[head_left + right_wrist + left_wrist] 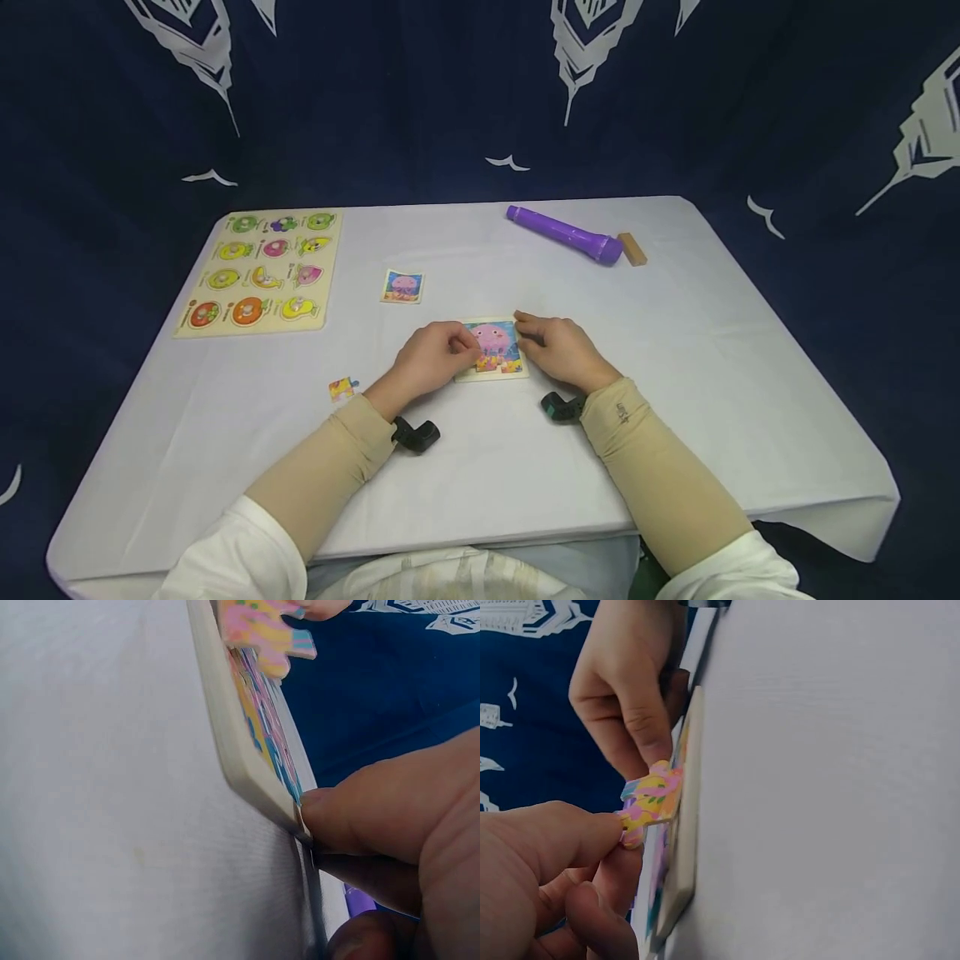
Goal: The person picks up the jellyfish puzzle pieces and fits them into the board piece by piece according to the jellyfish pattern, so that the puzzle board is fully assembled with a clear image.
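Between thumb and forefinger, my left hand [431,358] pinches a yellow and pink jigsaw piece [651,801]. The piece is tilted over the near side of a small jigsaw board [491,377] showing a pink sea creature on blue. My right hand [562,354] holds the board's right edge, its thumb [330,817] at the rim; the other fingertips are partly hidden. Another loose jigsaw piece [342,389], yellow and orange, lies beside my left wrist. Behind the board is a small picture card [402,287] with a similar pink creature.
A fruit puzzle board [258,271] lies at the back left of the white-covered table [675,417]. Toward the back right are a purple flashlight-shaped tube [562,233] and a small brown wooden block [632,248]. A dark blue patterned cloth [390,100] hangs behind.
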`<action>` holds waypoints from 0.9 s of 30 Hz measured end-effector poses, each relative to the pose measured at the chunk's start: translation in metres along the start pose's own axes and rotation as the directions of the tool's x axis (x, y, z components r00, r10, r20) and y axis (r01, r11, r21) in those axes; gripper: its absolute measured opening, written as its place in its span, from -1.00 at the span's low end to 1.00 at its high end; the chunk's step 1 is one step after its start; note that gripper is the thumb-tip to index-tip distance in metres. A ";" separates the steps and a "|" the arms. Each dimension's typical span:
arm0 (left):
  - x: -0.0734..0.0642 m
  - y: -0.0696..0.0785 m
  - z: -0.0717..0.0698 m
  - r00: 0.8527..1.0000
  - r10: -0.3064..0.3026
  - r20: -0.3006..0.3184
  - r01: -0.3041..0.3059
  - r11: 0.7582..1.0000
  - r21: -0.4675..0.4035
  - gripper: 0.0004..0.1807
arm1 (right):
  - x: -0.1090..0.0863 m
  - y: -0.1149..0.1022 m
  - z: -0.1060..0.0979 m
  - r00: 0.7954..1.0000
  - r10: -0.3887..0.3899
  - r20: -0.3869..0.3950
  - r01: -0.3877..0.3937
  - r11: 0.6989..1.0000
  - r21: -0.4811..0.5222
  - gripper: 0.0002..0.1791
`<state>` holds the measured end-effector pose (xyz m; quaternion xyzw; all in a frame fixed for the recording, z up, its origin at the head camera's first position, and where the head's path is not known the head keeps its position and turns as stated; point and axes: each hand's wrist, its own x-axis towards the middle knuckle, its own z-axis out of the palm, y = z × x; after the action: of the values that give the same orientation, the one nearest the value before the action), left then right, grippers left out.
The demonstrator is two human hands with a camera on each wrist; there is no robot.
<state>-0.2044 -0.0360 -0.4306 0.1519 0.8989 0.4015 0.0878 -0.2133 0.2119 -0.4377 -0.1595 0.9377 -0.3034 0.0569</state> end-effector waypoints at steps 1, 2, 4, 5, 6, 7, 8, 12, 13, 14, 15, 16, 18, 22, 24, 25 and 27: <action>-0.001 -0.001 0.002 1.000 0.004 -0.002 -0.004 1.000 0.005 -0.92 | 0.000 0.000 0.001 1.000 -0.001 0.000 0.001 1.000 0.003 -0.53; -0.001 -0.002 0.003 1.000 0.009 -0.004 -0.009 1.000 0.010 -0.92 | 0.000 0.000 0.002 1.000 -0.005 -0.001 0.005 1.000 0.002 -0.53; -0.001 -0.002 0.005 1.000 0.023 -0.010 -0.023 1.000 0.017 -0.92 | 0.000 0.000 0.002 1.000 -0.019 -0.010 0.019 1.000 -0.003 -0.53; -0.001 -0.002 0.006 1.000 0.029 -0.012 -0.029 0.999 0.017 -0.93 | 0.000 0.000 0.002 1.000 -0.022 -0.014 0.022 1.000 -0.006 -0.54; -0.001 -0.002 0.007 0.999 0.033 -0.015 -0.033 0.999 0.018 -0.93 | 0.001 0.000 0.002 1.000 -0.026 -0.018 0.026 1.000 -0.008 -0.54; -0.001 -0.002 0.007 0.999 0.035 -0.018 -0.035 0.999 0.022 -0.93 | 0.001 0.000 0.002 0.999 -0.029 -0.020 0.028 1.000 -0.010 -0.54; 0.000 -0.001 0.008 0.999 0.037 -0.022 -0.036 0.999 0.026 -0.93 | 0.001 0.001 0.001 0.999 -0.036 -0.022 0.036 0.999 -0.015 -0.54; 0.000 -0.001 0.010 0.999 0.036 -0.034 -0.034 0.997 0.072 -0.93 | 0.002 0.001 0.001 0.999 -0.034 -0.019 0.034 0.999 -0.014 -0.54; 0.000 -0.001 0.010 0.999 0.035 -0.037 -0.031 0.996 0.087 -0.93 | 0.003 0.001 0.001 0.999 -0.033 -0.015 0.032 0.999 -0.013 -0.54; 0.000 -0.002 0.011 0.999 0.034 -0.039 -0.030 0.995 0.096 -0.93 | 0.003 0.001 0.001 0.999 -0.031 -0.011 0.030 0.999 -0.012 -0.53; 0.000 -0.002 0.012 0.999 0.032 -0.040 -0.028 0.994 0.108 -0.92 | 0.003 0.001 0.002 1.000 -0.027 -0.008 0.026 1.000 -0.011 -0.53; 0.000 -0.002 0.012 0.999 0.029 -0.042 -0.024 0.993 0.116 -0.91 | 0.003 0.002 0.002 1.000 -0.024 -0.006 0.024 1.000 -0.011 -0.53; 0.000 -0.002 0.014 0.999 0.021 -0.045 -0.015 0.992 0.125 -0.90 | 0.003 0.002 0.003 1.000 -0.025 -0.002 0.025 1.000 -0.014 -0.53; 0.000 0.000 0.017 0.998 0.008 -0.058 0.000 0.991 0.131 -0.88 | 0.002 0.003 0.003 1.000 -0.027 -0.006 0.026 1.000 -0.014 -0.53; -0.001 0.001 0.018 0.998 0.000 -0.066 0.009 0.990 0.138 -0.88 | 0.002 0.003 0.003 1.000 -0.026 -0.003 0.026 1.000 -0.012 -0.53; 0.000 0.002 0.019 0.998 -0.004 -0.070 0.014 0.989 0.146 -0.87 | 0.002 0.003 0.002 1.000 -0.025 -0.003 0.025 1.000 -0.010 -0.52; 0.000 0.003 0.020 0.997 -0.016 -0.076 0.028 0.987 0.161 -0.84 | 0.002 0.003 0.002 1.000 -0.025 -0.001 0.025 1.000 -0.009 -0.52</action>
<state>-0.1985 -0.0204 -0.4417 0.1336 0.9328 0.3314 0.0463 -0.2157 0.2122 -0.4412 -0.1712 0.9371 -0.2997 0.0517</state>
